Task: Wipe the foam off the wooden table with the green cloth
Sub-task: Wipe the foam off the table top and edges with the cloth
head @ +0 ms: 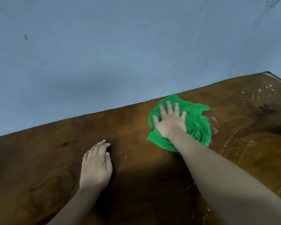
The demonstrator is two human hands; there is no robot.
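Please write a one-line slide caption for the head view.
Right hand presses the green cloth flat on the table; left hand rests beside it, foam remaining right.

The person is wearing no gloves, rings or watch: the left hand (96, 166) and right hand (169, 123) are showing bare, forearms unsleeved, nails short.

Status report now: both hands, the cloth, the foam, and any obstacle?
Right hand flat on green cloth, fingers spread. Left hand flat on wooden table. Foam remains right of cloth. Nothing in the way.
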